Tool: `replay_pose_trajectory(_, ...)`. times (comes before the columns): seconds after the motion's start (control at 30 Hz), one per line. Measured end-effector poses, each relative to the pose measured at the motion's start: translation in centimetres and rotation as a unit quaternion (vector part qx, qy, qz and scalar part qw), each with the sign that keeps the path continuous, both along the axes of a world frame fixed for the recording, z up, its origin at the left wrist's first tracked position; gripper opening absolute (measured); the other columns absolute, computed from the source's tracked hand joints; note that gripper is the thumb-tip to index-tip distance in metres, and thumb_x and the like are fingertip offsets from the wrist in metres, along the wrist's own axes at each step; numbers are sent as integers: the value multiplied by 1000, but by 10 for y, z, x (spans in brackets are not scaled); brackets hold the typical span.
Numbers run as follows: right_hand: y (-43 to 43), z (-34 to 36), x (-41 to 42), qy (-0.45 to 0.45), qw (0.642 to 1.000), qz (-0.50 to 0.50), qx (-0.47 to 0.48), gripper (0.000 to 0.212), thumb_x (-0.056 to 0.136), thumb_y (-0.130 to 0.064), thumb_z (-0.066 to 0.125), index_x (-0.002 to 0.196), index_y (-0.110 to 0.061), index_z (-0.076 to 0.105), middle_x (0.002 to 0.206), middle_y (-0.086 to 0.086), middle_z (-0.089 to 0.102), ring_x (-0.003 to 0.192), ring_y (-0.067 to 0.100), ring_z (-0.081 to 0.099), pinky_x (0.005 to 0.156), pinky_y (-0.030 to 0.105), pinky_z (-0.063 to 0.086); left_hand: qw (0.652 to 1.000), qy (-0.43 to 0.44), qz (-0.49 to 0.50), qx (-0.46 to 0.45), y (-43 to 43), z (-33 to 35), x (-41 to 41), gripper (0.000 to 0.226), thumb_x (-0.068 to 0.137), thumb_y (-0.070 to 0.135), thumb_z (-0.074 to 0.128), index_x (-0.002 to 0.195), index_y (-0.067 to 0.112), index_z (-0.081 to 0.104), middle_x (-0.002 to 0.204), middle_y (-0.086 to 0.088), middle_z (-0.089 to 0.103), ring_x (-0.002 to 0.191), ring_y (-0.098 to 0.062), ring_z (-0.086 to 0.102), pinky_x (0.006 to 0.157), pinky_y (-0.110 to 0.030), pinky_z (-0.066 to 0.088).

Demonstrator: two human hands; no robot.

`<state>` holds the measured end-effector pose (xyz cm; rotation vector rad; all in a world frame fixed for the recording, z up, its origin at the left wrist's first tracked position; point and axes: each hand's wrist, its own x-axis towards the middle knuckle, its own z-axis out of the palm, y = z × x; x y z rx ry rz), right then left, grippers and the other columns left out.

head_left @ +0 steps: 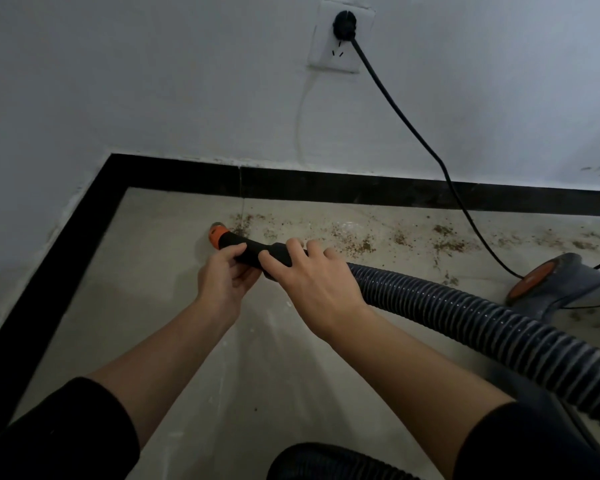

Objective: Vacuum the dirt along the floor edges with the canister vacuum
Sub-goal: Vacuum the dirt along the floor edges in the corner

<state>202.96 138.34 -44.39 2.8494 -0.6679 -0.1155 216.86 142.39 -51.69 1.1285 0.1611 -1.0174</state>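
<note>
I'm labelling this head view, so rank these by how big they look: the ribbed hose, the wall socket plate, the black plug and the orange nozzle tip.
1. ribbed hose
2. wall socket plate
3. black plug and orange nozzle tip: these look about alike, so I won't rank them.

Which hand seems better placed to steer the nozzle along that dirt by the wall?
Probably the left hand: it grips the nozzle just behind its orange tip, which sits at the left end of the dirt. The right hand holds farther back, near the ribbed hose.
</note>
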Motion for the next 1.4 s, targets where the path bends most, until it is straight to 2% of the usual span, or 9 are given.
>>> replay_pose_trajectory(0.43, 15, 7, -11, 31, 999, 0, -9, 66, 92, -12, 52, 146, -20, 15, 137, 20, 33, 115, 35, 45, 88, 39, 41, 999, 32, -27, 4, 15, 2, -17, 34, 94, 13, 55, 123, -3, 58, 109, -18, 68, 96, -24, 68, 75, -27, 55)
replay_pose_trajectory(1.03, 6, 4, -24, 25, 999, -18, -17, 66, 92, -15, 54, 146, -24, 17, 132, 16, 37, 109, 32, 48, 84, 37, 42, 999, 39, -33, 3, 3, 1, -33, 34, 92, 14, 58, 123, 0, 60, 107, -16, 70, 94, -23, 69, 70, -27, 56)
replay_pose_trajectory(1.4, 8, 3, -14, 24, 999, -13, -26, 64, 92, -15, 53, 145, -23, 18, 132, 18, 37, 108, 33, 48, 83, 38, 41, 999, 33, -24, 4, 5, -1, -23, 34, 92, 14, 57, 123, 0, 60, 109, -17, 70, 97, -24, 69, 73, -27, 56)
